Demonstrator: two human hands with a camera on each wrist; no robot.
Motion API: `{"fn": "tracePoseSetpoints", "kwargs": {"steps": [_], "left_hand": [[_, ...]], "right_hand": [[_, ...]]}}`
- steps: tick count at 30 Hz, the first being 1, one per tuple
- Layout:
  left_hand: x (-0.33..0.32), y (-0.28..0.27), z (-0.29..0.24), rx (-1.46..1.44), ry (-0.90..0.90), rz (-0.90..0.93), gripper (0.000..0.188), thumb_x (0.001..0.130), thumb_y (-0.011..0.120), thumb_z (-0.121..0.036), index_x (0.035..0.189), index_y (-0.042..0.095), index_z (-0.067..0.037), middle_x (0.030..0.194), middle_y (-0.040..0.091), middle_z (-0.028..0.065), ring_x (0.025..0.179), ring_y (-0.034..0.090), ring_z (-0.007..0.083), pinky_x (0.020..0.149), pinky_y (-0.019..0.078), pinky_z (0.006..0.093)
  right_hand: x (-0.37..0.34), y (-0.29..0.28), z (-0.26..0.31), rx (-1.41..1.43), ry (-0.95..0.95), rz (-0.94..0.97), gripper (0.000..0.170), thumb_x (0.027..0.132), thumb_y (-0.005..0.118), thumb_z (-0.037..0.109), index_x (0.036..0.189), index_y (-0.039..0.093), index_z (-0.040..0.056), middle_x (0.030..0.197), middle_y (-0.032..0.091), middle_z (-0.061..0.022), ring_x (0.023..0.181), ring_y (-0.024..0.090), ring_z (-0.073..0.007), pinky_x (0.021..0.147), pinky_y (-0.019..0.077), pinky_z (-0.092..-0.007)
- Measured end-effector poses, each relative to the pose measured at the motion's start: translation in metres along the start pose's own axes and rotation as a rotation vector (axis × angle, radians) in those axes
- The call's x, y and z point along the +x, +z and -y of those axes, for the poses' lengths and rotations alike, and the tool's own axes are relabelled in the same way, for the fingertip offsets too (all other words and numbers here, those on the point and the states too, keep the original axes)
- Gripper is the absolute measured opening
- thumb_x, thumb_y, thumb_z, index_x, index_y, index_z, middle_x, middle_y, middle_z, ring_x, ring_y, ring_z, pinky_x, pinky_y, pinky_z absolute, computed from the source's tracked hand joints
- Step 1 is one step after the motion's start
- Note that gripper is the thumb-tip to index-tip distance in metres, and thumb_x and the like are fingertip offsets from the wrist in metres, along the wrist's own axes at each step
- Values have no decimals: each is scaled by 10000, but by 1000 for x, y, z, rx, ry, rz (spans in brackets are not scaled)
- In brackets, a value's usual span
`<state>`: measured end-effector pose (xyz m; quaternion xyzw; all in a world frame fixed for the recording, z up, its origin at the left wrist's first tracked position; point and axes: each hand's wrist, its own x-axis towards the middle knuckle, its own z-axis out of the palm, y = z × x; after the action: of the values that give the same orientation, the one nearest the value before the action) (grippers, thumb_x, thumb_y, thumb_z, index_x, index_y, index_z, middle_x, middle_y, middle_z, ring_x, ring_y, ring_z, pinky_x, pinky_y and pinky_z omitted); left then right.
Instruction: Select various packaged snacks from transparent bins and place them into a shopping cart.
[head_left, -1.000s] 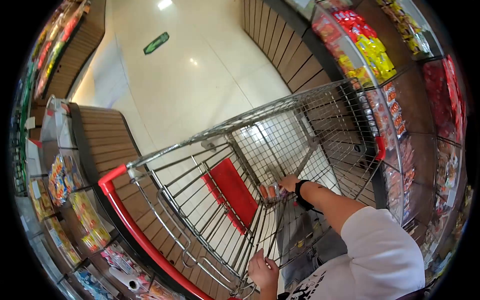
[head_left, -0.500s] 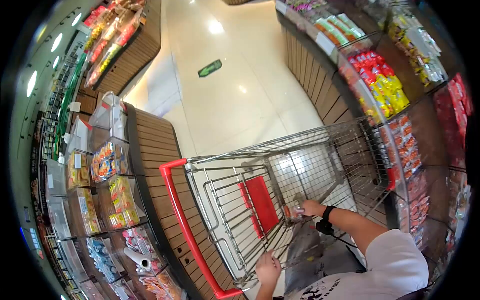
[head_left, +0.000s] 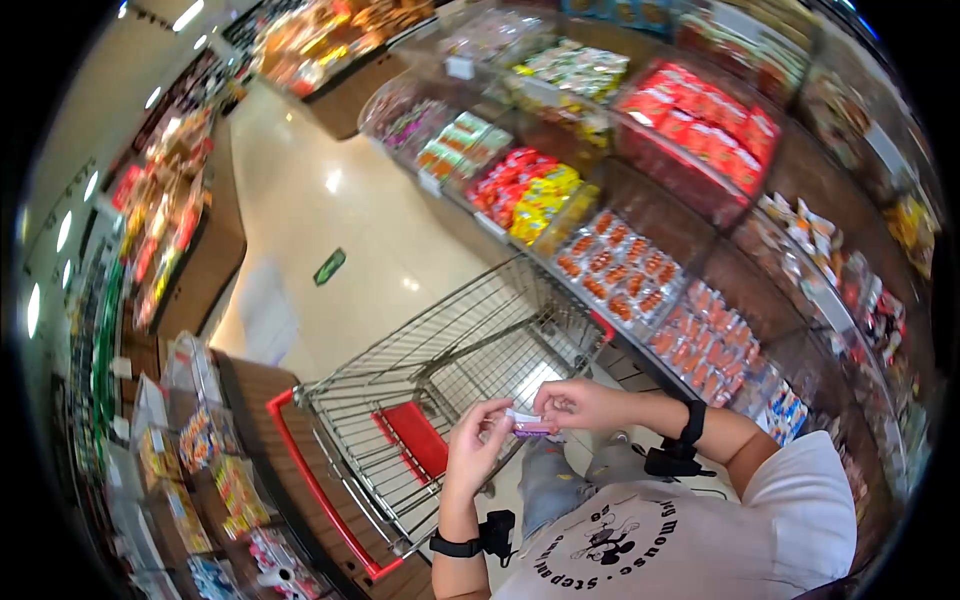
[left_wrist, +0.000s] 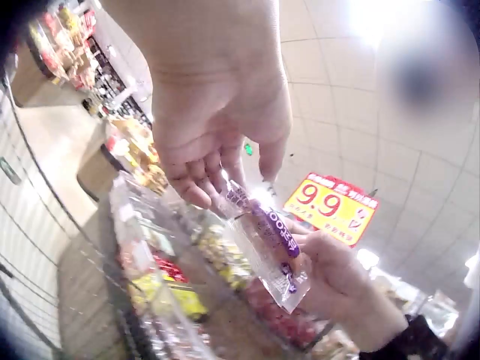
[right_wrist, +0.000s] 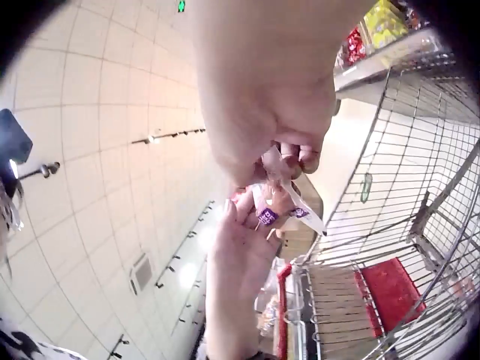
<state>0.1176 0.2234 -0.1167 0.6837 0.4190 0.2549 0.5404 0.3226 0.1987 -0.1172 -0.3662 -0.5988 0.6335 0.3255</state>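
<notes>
A small wrapped sausage, in a clear packet with purple print, is held between both hands in front of the chest. My left hand pinches one end of the packet. The other end is pinched by my right hand, its fingers curled in close to the left fingertips. In the right wrist view the right hand covers part of the packet, and a clear flap of wrapper sticks out below its fingers. Both hands are above the near side of a wire shopping cart.
The cart has a red handle and a red seat flap. Clear bins of wrapped snacks line the right side. More snack bins stand at left. A yellow price sign hangs overhead. Pale floor runs ahead.
The right hand has come up out of the cart with the wrapped sausage. My left hand has left the cart's edge and risen to grip the packet too. The view has swung right.
</notes>
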Motion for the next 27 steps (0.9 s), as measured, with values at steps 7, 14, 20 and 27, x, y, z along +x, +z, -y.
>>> {"fn": "tracePoseSetpoints", "kwargs": {"steps": [7,14,20,27], "left_hand": [[-14,109,-111,-593,12,-8,253,669,574,0,883,438,1,704,500,42,587,488,77,511,400,170],[-29,173,-146,-562,190,11,262,669,558,7,895,426,-10,690,488,40,575,459,70,532,382,172],[-22,210,-157,-496,133,27,424,767,481,-252,1085,347,-6,956,465,98,856,460,162,681,372,257],[-11,244,-156,-609,108,462,474,768,479,-293,1110,310,-10,1045,433,109,911,463,184,693,391,285]], "right_hand": [[-130,-45,43,87,-275,-110,116,787,418,51,878,472,3,845,469,-40,692,499,-82,587,435,-217],[-208,-54,63,117,-377,-138,114,786,423,53,865,476,-10,844,467,-48,698,499,-94,594,440,-213],[-249,-59,76,-161,-361,-490,123,786,408,24,885,471,-15,834,469,-49,694,498,-99,604,435,-222],[-283,-51,58,343,-414,-720,127,785,433,26,908,430,-5,793,475,-37,694,509,-85,620,424,-201]]}}
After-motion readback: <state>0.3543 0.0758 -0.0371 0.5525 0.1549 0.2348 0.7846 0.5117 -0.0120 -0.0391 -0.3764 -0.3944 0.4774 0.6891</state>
